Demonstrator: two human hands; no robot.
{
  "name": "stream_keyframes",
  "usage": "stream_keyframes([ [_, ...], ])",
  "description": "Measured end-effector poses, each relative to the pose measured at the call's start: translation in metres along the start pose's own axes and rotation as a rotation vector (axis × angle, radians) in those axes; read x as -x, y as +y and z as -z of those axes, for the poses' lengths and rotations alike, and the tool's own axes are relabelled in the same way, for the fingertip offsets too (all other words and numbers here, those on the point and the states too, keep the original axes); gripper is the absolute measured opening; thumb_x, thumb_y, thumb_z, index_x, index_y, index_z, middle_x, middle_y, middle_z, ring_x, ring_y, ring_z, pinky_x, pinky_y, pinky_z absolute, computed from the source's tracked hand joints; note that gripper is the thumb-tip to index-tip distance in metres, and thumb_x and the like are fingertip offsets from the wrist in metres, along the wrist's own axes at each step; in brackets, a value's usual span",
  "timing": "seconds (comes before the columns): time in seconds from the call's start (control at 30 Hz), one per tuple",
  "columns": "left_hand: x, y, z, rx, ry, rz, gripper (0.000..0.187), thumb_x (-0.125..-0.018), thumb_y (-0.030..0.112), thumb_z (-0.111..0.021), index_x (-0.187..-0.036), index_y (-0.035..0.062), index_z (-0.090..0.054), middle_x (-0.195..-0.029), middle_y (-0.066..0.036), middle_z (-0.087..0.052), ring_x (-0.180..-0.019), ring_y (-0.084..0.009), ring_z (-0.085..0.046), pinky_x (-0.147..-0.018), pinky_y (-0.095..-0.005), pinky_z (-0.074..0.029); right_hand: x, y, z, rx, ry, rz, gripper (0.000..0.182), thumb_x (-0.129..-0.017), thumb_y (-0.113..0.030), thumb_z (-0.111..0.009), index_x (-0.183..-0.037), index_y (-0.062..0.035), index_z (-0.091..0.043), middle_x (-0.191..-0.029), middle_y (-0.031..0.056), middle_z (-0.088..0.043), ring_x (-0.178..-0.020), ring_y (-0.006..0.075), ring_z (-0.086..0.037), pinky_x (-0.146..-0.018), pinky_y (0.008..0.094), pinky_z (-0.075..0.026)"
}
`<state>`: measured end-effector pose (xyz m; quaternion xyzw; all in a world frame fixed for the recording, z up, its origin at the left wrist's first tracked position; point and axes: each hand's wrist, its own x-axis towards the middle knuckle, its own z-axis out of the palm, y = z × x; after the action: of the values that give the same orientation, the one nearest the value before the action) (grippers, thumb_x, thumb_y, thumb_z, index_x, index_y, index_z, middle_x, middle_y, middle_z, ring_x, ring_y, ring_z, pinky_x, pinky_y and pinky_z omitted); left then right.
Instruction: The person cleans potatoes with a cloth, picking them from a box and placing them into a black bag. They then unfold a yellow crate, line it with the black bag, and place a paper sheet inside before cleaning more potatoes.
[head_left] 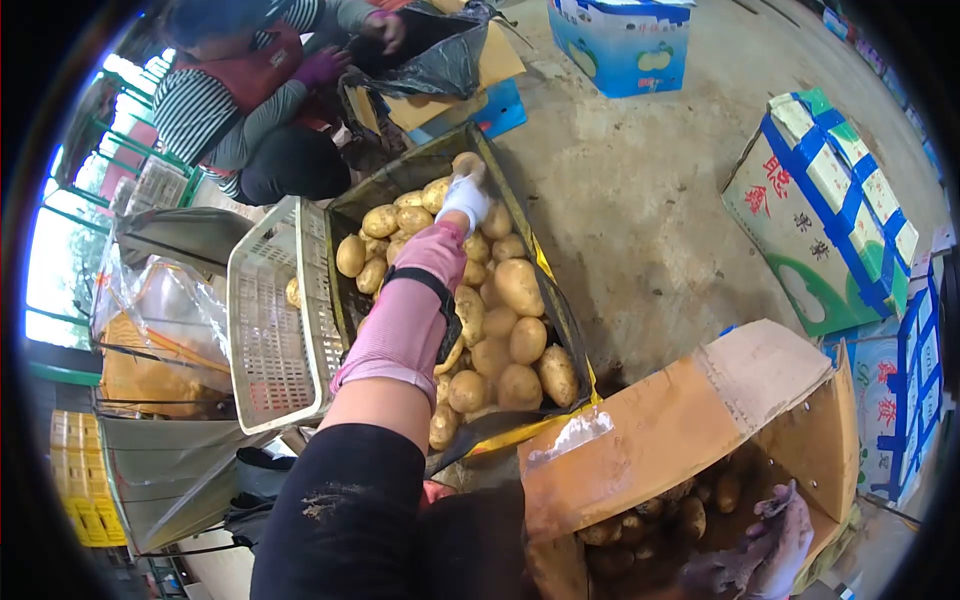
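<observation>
My left hand, in a white glove below a pink sleeve, reaches to the far end of a dark-lined crate of potatoes. Its fingers are around a potato there. Many pale yellow potatoes fill the crate. At the lower right, my right hand, in a dirty purplish glove, is inside an open cardboard box, its fingers apart and nothing visible in them. Darker, soil-covered potatoes lie beside it in the shadowed box.
A white plastic basket leans along the crate's left side. Another person crouches at the upper left by a box lined with black plastic. Blue cartons and a taped fruit carton stand on the concrete floor.
</observation>
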<state>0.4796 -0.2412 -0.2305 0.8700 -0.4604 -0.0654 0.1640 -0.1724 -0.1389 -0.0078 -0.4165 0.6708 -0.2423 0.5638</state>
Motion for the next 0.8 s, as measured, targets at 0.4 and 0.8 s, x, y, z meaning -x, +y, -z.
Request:
stream_keyframes([
  [0.4,0.11,0.281,0.174,0.737,-0.393,-0.37,0.039,-0.099,0.028,-0.056,-0.132,0.0067,-0.057,-0.121,-0.002,-0.062,-0.102,-0.0115,-0.059,-0.089,-0.0257,-0.046,0.073,-0.032,0.105,-0.298,0.397,0.543,0.044,-0.103,-0.033,-0.042,-0.125,0.0012,-0.059,-0.1,0.0113,-0.069,-0.07,0.0108,-0.061,-0.056,0.02,-0.045],
  [0.8,0.407,0.544,-0.097,-0.322,-1.095,-0.969,0.049,-0.088,0.038,-0.059,-0.121,0.0016,-0.063,-0.117,-0.018,-0.067,-0.1,-0.0351,-0.067,-0.088,-0.0416,-0.052,0.132,0.038,0.184,-0.183,0.585,0.675,0.028,-0.098,-0.012,-0.057,-0.12,0.0054,-0.061,-0.089,0.0061,-0.065,-0.071,0.0069,-0.058,-0.065,0.0215,-0.048],
])
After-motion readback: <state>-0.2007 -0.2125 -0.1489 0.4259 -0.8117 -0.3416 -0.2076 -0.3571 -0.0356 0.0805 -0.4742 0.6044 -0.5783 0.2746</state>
